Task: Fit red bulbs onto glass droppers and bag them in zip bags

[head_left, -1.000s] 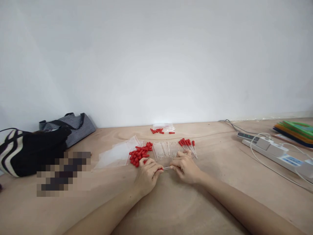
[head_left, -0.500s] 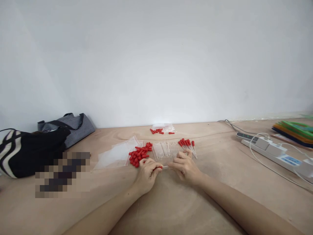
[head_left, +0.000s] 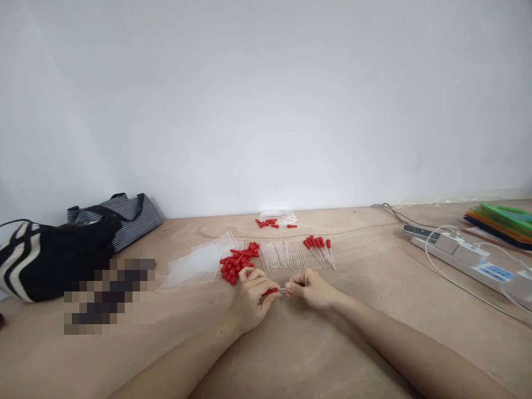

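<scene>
My left hand (head_left: 252,299) is closed on a red rubber dropper bulb (head_left: 270,292), pinching it between thumb and fingers. From the right, my right hand (head_left: 312,289) grips a thin clear dropper tube (head_left: 282,290) by thumb and fingertips. The tube's left end meets the bulb's neck; how deep it sits inside is hidden. Just beyond my left hand is a pile of red bulbs (head_left: 236,263). A row of loose clear tubes (head_left: 282,256) lies behind both hands. Several droppers with red bulbs fitted (head_left: 320,249) lie fanned out beyond my right hand.
Clear zip bags (head_left: 195,263) lie left of the bulb pile. More bulbs (head_left: 266,223) and a bag of tubes (head_left: 282,215) lie near the wall. Black and striped bags (head_left: 133,221) are at left. A power strip (head_left: 469,260) with cables and coloured trays (head_left: 502,224) occupy the right.
My right hand has drawn in its fingers and now pinches the tube nearer the bulb. More of the bulb shows in my left hand, and less of the tube is exposed.
</scene>
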Demonstrator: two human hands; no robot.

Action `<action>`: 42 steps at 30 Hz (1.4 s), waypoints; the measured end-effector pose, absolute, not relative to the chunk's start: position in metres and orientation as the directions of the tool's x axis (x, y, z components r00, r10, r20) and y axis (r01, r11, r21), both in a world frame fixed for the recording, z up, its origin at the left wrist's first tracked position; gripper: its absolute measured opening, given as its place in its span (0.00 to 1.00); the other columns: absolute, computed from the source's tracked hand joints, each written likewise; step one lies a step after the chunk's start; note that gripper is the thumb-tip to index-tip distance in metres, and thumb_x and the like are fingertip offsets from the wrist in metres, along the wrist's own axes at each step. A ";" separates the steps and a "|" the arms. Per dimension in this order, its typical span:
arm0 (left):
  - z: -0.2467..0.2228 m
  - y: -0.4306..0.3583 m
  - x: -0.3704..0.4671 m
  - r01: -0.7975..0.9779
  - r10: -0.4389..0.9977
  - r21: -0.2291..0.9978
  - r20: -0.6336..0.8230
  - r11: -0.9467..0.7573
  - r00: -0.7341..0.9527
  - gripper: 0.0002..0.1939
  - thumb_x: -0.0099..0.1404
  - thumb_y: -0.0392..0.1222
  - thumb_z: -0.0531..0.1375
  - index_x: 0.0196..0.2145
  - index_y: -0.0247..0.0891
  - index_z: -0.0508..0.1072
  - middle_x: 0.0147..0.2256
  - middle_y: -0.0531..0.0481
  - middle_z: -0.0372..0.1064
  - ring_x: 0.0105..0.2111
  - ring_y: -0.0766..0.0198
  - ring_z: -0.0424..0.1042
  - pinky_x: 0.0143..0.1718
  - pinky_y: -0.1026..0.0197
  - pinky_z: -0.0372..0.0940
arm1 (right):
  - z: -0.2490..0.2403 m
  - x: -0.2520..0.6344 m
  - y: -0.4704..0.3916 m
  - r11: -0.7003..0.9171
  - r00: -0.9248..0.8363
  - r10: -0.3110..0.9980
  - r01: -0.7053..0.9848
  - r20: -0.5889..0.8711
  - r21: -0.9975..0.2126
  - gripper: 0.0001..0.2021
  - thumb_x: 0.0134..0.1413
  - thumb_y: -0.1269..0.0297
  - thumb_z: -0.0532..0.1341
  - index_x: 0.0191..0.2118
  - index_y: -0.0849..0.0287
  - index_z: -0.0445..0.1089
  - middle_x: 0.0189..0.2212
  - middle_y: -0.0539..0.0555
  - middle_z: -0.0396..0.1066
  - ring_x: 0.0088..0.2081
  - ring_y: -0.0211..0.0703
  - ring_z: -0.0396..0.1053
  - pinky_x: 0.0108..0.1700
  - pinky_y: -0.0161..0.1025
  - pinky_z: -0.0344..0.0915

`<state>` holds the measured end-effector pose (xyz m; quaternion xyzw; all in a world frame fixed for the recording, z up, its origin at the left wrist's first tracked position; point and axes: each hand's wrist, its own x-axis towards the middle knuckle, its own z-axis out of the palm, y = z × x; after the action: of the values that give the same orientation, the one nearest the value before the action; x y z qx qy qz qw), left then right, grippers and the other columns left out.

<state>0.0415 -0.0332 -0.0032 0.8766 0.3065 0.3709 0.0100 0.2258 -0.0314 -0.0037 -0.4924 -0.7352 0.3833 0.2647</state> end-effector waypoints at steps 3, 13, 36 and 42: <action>-0.003 -0.033 0.042 0.520 0.520 0.221 0.656 -0.826 0.547 0.06 0.60 0.39 0.54 0.27 0.40 0.70 0.23 0.56 0.70 0.29 0.65 0.63 0.43 0.54 0.45 | -0.009 0.227 -0.028 0.092 -0.432 0.897 0.392 -0.095 -0.915 0.19 0.46 0.51 0.54 0.21 0.63 0.68 0.11 0.44 0.50 0.18 0.30 0.45 0.24 0.32 0.45; -0.005 -0.027 0.040 0.509 0.480 0.196 0.708 -0.838 0.518 0.07 0.60 0.45 0.56 0.28 0.42 0.71 0.23 0.56 0.71 0.28 0.65 0.65 0.44 0.54 0.44 | -0.004 0.228 -0.025 0.061 -0.501 0.856 0.344 -0.128 -0.937 0.26 0.44 0.41 0.51 0.20 0.63 0.66 0.11 0.43 0.47 0.16 0.29 0.42 0.21 0.32 0.39; 0.004 -0.017 0.019 0.891 0.808 0.110 0.479 -0.442 0.342 0.11 0.52 0.45 0.61 0.33 0.40 0.68 0.35 0.49 0.68 0.39 0.55 0.62 0.40 0.52 0.48 | -0.014 0.262 0.005 -0.077 0.240 0.897 0.912 0.372 -0.403 0.13 0.51 0.60 0.52 0.27 0.55 0.72 0.26 0.53 0.71 0.37 0.46 0.63 0.43 0.47 0.42; -0.002 -0.012 0.018 0.894 0.789 0.028 0.483 -0.448 0.381 0.04 0.56 0.40 0.56 0.31 0.39 0.67 0.33 0.49 0.69 0.37 0.56 0.63 0.38 0.52 0.47 | -0.016 0.251 0.018 -0.196 0.307 0.898 0.920 0.316 -0.338 0.14 0.52 0.61 0.50 0.30 0.59 0.71 0.28 0.57 0.71 0.40 0.50 0.63 0.44 0.47 0.44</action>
<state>0.0179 -0.0123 -0.0016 0.8222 0.5116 0.2191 -0.1196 0.2514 0.0178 -0.0163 -0.7729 -0.5881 -0.0240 0.2371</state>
